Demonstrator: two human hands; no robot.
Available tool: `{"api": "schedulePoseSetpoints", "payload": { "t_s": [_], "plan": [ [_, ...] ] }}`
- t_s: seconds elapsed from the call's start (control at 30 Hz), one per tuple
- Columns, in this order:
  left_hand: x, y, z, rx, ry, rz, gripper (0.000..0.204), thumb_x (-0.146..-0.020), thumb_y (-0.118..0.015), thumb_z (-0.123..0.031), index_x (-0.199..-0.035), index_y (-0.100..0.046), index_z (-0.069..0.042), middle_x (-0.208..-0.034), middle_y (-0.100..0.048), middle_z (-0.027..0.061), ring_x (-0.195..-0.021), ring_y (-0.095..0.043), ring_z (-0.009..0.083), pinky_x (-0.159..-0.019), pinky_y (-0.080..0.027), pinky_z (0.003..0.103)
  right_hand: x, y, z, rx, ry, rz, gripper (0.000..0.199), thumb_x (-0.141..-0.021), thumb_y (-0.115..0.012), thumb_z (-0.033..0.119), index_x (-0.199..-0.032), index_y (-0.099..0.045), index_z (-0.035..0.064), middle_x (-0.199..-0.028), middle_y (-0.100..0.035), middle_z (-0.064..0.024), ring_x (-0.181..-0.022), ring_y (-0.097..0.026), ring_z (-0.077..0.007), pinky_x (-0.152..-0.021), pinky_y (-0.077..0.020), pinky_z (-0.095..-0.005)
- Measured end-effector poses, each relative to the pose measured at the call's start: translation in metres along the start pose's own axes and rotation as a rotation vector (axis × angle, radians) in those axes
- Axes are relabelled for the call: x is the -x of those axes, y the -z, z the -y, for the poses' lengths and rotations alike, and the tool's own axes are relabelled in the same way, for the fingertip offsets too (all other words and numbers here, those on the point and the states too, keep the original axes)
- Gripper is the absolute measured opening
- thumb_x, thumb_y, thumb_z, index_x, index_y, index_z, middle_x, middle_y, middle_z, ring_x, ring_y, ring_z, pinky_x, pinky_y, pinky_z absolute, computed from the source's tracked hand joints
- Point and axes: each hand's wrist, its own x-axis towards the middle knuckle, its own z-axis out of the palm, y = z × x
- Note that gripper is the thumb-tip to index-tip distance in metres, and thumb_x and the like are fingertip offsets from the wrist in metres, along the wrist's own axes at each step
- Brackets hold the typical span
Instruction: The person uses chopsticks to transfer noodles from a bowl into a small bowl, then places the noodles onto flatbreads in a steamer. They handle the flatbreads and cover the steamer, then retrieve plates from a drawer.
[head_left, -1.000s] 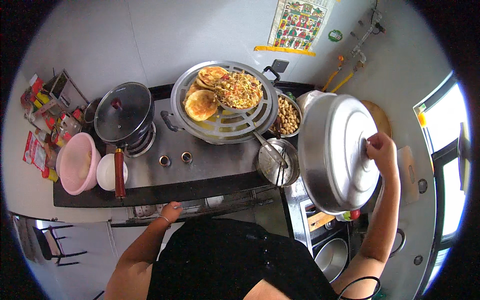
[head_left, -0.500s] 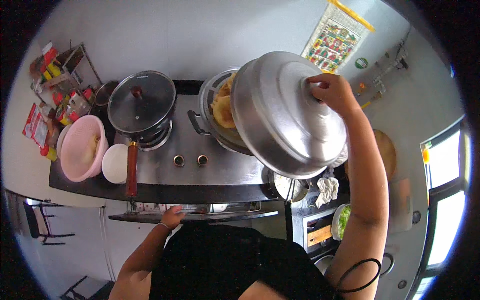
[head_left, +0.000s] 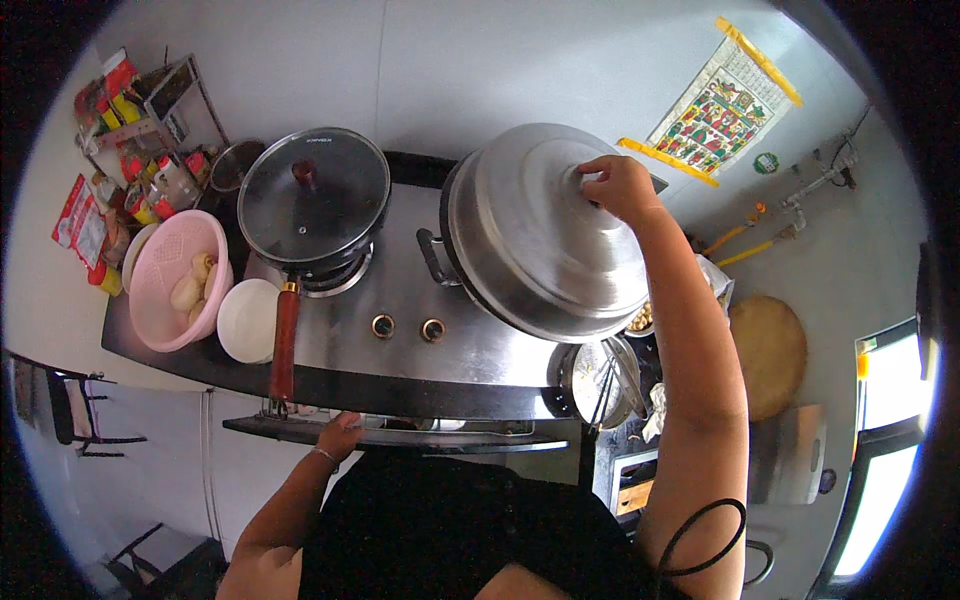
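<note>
Head view, right hand [head_left: 618, 186] pinching the knob of a big steel lid [head_left: 545, 235] over the pot on the stove's [head_left: 470, 345] right side, left hand [head_left: 338, 437] curled on the stove's front edge, pink bowl [head_left: 165, 300] with pale dumplings [head_left: 190, 288] at the left edge, glass-lidded pan [head_left: 312, 205] beside it.

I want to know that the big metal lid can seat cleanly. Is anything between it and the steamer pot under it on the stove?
Nothing visible. The right hand grips the knob of the domed steel lid, which covers the steamer pot entirely, hiding the rim. The glass-lidded pan stands apart to the left; the left hand rests on the drawer edge below.
</note>
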Motion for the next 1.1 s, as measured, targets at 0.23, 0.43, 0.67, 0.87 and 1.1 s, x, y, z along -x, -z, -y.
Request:
{"api": "schedulePoseSetpoints", "payload": {
  "t_s": [0.23,0.43,0.67,0.87,1.1],
  "plan": [
    [0.0,0.008,-0.028,-0.1,0.168,0.032,0.035,-0.076,-0.063,-0.03,-0.103,-0.062,-0.007,-0.101,-0.063,0.016,-0.097,-0.06,0.0299,-0.084,-0.047,0.036,-0.006,-0.011,0.011,-0.01,-0.034,0.031,0.032,-0.065,-0.067,0.021,-0.096,-0.07,0.013,-0.081,-0.067,-0.0134,-0.072,-0.066,-0.0236,-0.071,-0.0522,-0.0316],
    [-0.007,0.003,-0.005,-0.148,0.086,0.027,0.039,-0.076,-0.062,-0.033,-0.105,-0.062,-0.007,-0.102,-0.063,0.0159,-0.097,-0.06,0.0295,-0.085,-0.046,0.037,-0.013,-0.021,0.001,0.0,-0.008,-0.002,0.034,-0.062,-0.068,0.023,-0.095,-0.07,0.0119,-0.079,-0.068,-0.0128,-0.072,-0.066,-0.0232,-0.07,-0.0522,-0.0312],
    [-0.012,-0.001,0.006,-0.076,0.111,0.031,0.041,-0.076,-0.062,-0.034,-0.106,-0.062,-0.005,-0.103,-0.063,0.0158,-0.098,-0.06,0.0283,-0.086,-0.046,0.036,-0.012,-0.021,-0.001,0.007,-0.007,-0.017,0.034,-0.062,-0.067,0.025,-0.093,-0.07,0.011,-0.079,-0.068,-0.0131,-0.073,-0.066,-0.0239,-0.071,-0.0521,-0.0327],
    [-0.017,-0.001,0.004,-0.134,0.082,0.072,0.037,-0.079,-0.061,-0.03,-0.106,-0.061,-0.004,-0.104,-0.064,0.015,-0.098,-0.06,0.0248,-0.085,-0.046,0.033,0.003,-0.012,0.003,0.103,0.052,-0.106,0.053,-0.074,-0.068,0.044,-0.11,-0.061,0.0053,-0.096,-0.065,-0.0172,-0.088,-0.063,-0.0279,-0.079,-0.0487,-0.0357],
    [-0.01,0.01,-0.035,-0.228,-0.046,0.238,0.026,-0.083,-0.058,-0.021,-0.102,-0.063,-0.003,-0.098,-0.065,0.0084,-0.092,-0.06,0.0161,-0.08,-0.047,0.029,0.122,0.052,-0.012,-0.07,0.201,-0.427,0.04,-0.084,-0.064,0.027,-0.117,-0.057,0.0057,-0.12,-0.055,-0.017,-0.107,-0.057,-0.0257,-0.089,-0.0471,-0.0341]
  ]
}}
